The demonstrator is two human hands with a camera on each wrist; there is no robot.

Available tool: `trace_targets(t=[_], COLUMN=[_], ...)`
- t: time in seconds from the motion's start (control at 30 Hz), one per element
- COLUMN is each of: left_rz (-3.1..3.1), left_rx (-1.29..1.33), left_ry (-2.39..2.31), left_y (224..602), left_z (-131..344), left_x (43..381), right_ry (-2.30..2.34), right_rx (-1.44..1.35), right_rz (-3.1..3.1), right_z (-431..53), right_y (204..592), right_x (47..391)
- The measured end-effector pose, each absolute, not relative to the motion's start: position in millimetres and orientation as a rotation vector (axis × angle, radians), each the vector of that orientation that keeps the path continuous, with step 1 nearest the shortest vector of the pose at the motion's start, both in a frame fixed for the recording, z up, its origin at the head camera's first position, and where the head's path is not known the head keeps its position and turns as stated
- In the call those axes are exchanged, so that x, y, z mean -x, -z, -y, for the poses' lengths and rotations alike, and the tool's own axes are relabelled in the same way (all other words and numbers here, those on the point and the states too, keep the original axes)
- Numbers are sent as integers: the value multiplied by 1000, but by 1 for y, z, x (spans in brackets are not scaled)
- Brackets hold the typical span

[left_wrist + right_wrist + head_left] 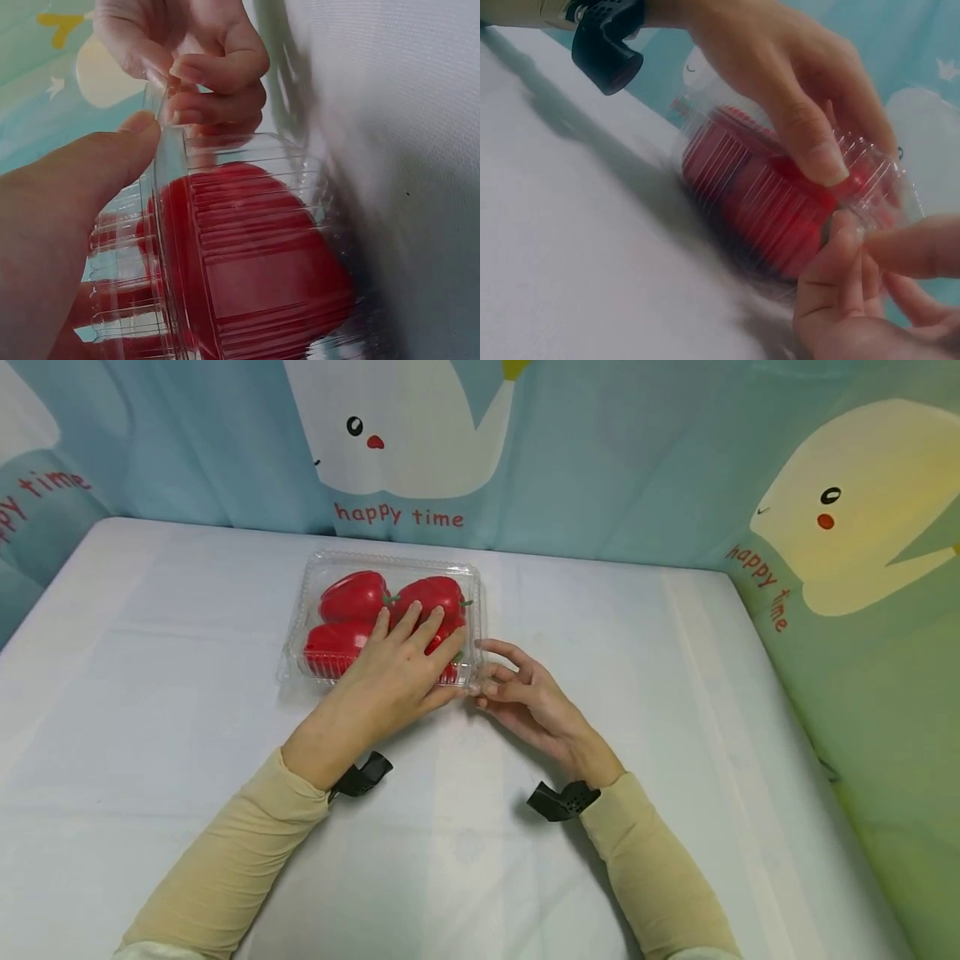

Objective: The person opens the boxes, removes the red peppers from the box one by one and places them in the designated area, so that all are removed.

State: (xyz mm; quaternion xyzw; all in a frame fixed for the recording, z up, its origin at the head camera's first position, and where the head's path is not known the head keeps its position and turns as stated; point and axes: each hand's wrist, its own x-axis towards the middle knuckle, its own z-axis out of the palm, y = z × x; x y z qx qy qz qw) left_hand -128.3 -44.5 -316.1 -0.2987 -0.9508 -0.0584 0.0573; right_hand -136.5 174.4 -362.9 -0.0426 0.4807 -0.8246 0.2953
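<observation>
A clear plastic clamshell box (397,560) with ribbed sides sits on the table and holds several red bell peppers (354,596) with green stems. My left hand (393,664) rests on its lid, fingers spread and fairly straight, with the thumb by the front rim. At the front right corner, my right hand (528,697) pinches the box's edge between thumb and curled fingers. The right wrist view shows this pinch close to the left thumb (821,154). Seen from the left wrist, the lid and base rims (161,150) lie close together; the right fingertips partly hide the corner.
A white cloth covers the table (187,735). Behind and to the right hangs a blue-green curtain (615,468) printed with white whales and "happy time". Black wrist cameras (566,800) are strapped under both sleeves.
</observation>
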Motion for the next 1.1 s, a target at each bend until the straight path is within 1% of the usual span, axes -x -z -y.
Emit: trace_targets(t=[0.27, 0.53, 0.77, 1.1], left_rz=[2904, 2912, 2792, 2672], left_rx=[912, 921, 957, 992], left_ry=[180, 159, 41, -70], left_y=[313, 313, 317, 322], left_z=[45, 43, 42, 43], left_x=[128, 128, 127, 126], right_ry=[2185, 2185, 2209, 2206], right_rx=[168, 161, 125, 148], right_rz=[-1302, -1222, -1172, -1308], right_z=[-174, -178, -179, -174], right_y=[365, 368, 369, 368], right_x=[137, 139, 139, 137])
